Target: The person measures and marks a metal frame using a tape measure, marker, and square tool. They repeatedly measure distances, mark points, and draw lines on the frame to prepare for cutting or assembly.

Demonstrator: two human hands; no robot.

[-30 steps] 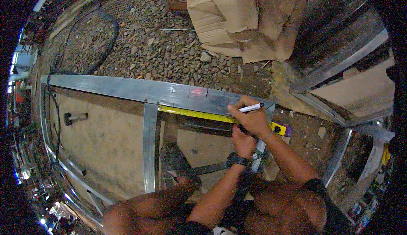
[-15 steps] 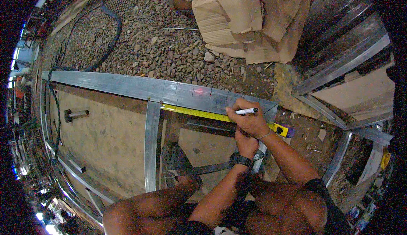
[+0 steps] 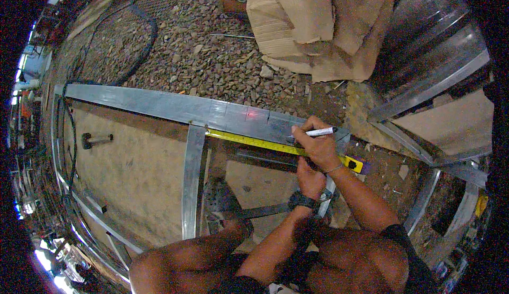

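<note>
In the head view, the right hand (image 3: 317,146) pinches a white marker (image 3: 319,132) in closed fingers, tip on the metal frame rail (image 3: 175,107) near its right end, just above the yellow tape measure (image 3: 254,141). The left hand (image 3: 309,176), fingers curled, presses near the tape below; I judge a good mark needs the tape flat along the rail's edge and the marker steady.

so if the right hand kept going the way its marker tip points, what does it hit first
The right hand holds a white marker with its tip toward the picture's left, on or just above the long metal bar. It would likely slide along that bar, though depth is unclear.

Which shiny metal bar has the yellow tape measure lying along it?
The long crosswise metal bar, under the right hand; the short upright bar only meets the tape measure's end.
</note>
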